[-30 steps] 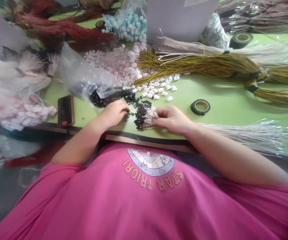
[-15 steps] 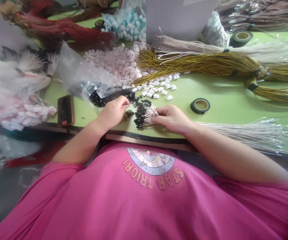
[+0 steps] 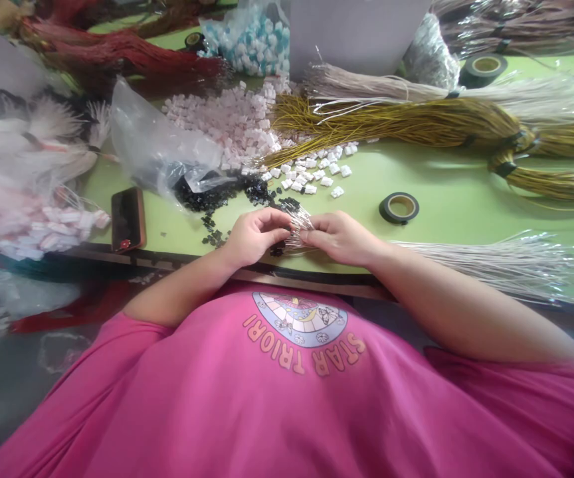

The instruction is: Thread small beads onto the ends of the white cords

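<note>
My right hand [image 3: 341, 238] is closed around a bundle of white wires [image 3: 486, 262], whose long ends trail off to the right over the green table. Small black connectors [image 3: 289, 204] sit on the near ends of the wires, partly covered by my fingers. My left hand [image 3: 260, 234] reaches in from the left with thumb and fingertips pinched at these wire ends. Whatever lies between its fingertips is too small to make out. Left of the bundle, loose black connectors [image 3: 207, 199] are scattered beside and under a clear plastic bag [image 3: 162, 146].
White connectors [image 3: 237, 126] lie heaped behind my hands. Yellow-brown wire bundles [image 3: 406, 123] stretch across the back right. A black tape roll [image 3: 399, 208] rests right of my hands. A phone [image 3: 128, 219] is near the table's front edge, beside pale connectors with wires [image 3: 48, 226].
My left hand has moved right, from the loose black connectors to the wire ends at my right hand. My right hand keeps its hold on the bundle almost in place.
</note>
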Motion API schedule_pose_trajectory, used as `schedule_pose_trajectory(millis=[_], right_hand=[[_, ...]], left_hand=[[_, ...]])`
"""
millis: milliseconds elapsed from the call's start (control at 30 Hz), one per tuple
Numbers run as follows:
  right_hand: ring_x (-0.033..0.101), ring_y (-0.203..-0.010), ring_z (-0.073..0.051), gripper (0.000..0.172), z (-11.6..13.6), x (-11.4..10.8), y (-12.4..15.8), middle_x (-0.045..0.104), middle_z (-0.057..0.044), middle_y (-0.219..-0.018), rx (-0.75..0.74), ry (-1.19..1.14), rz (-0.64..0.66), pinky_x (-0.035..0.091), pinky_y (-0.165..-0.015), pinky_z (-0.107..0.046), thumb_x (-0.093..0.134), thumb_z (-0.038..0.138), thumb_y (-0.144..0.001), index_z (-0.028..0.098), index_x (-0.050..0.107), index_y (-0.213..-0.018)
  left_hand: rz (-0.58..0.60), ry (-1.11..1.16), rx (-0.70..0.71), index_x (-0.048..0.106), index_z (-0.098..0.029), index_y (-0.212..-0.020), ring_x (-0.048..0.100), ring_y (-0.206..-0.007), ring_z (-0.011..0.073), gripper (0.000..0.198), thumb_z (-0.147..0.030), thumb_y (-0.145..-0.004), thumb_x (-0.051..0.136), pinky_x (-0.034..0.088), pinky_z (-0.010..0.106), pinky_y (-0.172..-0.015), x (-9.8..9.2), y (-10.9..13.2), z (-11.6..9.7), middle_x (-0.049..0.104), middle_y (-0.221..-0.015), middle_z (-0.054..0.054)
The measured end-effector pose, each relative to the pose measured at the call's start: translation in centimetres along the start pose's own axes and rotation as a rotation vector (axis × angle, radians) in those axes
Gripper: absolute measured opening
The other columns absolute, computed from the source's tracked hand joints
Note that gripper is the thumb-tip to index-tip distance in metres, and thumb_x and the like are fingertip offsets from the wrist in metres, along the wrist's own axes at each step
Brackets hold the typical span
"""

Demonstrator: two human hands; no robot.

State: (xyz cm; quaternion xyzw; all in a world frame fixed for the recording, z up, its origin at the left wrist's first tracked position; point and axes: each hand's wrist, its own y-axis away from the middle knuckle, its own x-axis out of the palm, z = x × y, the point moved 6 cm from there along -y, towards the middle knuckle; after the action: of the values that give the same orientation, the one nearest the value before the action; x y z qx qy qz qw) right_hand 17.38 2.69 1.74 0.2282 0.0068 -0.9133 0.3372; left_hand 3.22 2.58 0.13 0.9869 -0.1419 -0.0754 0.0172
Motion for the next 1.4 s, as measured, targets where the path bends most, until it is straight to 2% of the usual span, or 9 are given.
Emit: schedule_pose_trajectory(millis=[267,533,600,800,967,1133,1300,1400], right_hand=[[0.054,-0.068,-0.013,0.026,0.0,0.1,0.0,0.063,-0.002,-0.072,0.001,-0.026,0.024,0.042,-0.064,-0.024,0.047,0.030,-0.081,0.013,0.066,-0.082],[0.054,-0.066,-0.012,0.029,0.3,0.2,0.1,0.063,-0.002,-0.072,-0.002,-0.045,0.068,0.041,-0.063,-0.024,0.044,0.033,-0.083,0.013,0.065,-0.082],[0.054,-0.066,-0.012,0.030,0.3,0.2,0.0,0.062,-0.002,-0.073,-0.005,-0.043,0.073,0.041,-0.063,-0.024,0.043,0.033,-0.084,0.013,0.065,-0.082],[0.057,-0.072,-0.014,0.031,0.0,0.2,0.0,0.066,-0.003,-0.080,0.005,-0.083,0.068,0.044,-0.069,-0.027,0.046,0.036,-0.084,0.013,0.066,-0.086],[0.059,-0.076,-0.015,0.032,-0.3,0.3,0.0,0.068,-0.004,-0.084,0.020,-0.116,0.054,0.045,-0.072,-0.027,0.049,0.040,-0.083,0.015,0.067,-0.089],[0.055,-0.068,-0.014,0.032,-0.3,0.3,0.0,0.066,-0.004,-0.076,0.027,-0.046,0.003,0.041,-0.065,-0.026,0.049,0.039,-0.082,0.013,0.068,-0.084],[0.050,-0.064,-0.013,0.030,-0.2,0.2,0.1,0.060,-0.002,-0.067,0.012,-0.001,-0.029,0.037,-0.061,-0.025,0.051,0.039,-0.080,0.014,0.066,-0.075],[0.047,-0.063,-0.012,0.030,-0.3,0.2,0.0,0.057,-0.001,-0.064,0.012,0.017,-0.031,0.035,-0.060,-0.024,0.052,0.040,-0.079,0.014,0.064,-0.070]], left_hand=[[-0.008,0.069,0.008,0.071,-0.017,-0.079,0.065,-0.076,0.0141,0.017,-0.024,-0.064,0.074,0.054,0.030,-0.075,0.3,0.2,0.2,0.071,-0.082,0.003],[-0.022,0.106,-0.050,0.070,-0.016,-0.080,0.065,-0.072,0.0131,0.021,-0.024,-0.062,0.076,0.054,0.030,-0.073,0.4,0.3,0.4,0.071,-0.080,0.003],[-0.031,0.070,-0.026,0.070,-0.017,-0.080,0.065,-0.072,0.0128,0.020,-0.025,-0.063,0.075,0.055,0.029,-0.072,0.4,0.3,0.4,0.071,-0.079,0.003],[-0.019,-0.029,0.161,0.070,-0.020,-0.077,0.064,-0.080,0.0134,0.015,-0.026,-0.065,0.075,0.052,0.030,-0.079,0.3,0.1,-0.1,0.069,-0.084,0.002],[-0.028,-0.084,0.193,0.070,-0.019,-0.076,0.063,-0.076,0.0134,0.011,-0.025,-0.067,0.072,0.052,0.030,-0.074,0.3,0.5,-0.4,0.068,-0.081,0.003],[-0.043,-0.214,0.224,0.070,-0.020,-0.077,0.062,-0.073,0.0128,0.008,-0.025,-0.071,0.070,0.051,0.027,-0.069,0.6,1.1,-1.3,0.067,-0.079,0.003],[-0.021,-0.317,0.201,0.069,-0.018,-0.078,0.062,-0.073,0.0128,0.007,-0.024,-0.073,0.068,0.050,0.027,-0.070,1.0,1.2,-1.5,0.067,-0.080,0.003],[-0.018,-0.394,0.236,0.068,-0.017,-0.079,0.061,-0.073,0.0124,0.008,-0.024,-0.075,0.067,0.050,0.026,-0.070,1.0,1.4,-1.7,0.067,-0.080,0.003]])
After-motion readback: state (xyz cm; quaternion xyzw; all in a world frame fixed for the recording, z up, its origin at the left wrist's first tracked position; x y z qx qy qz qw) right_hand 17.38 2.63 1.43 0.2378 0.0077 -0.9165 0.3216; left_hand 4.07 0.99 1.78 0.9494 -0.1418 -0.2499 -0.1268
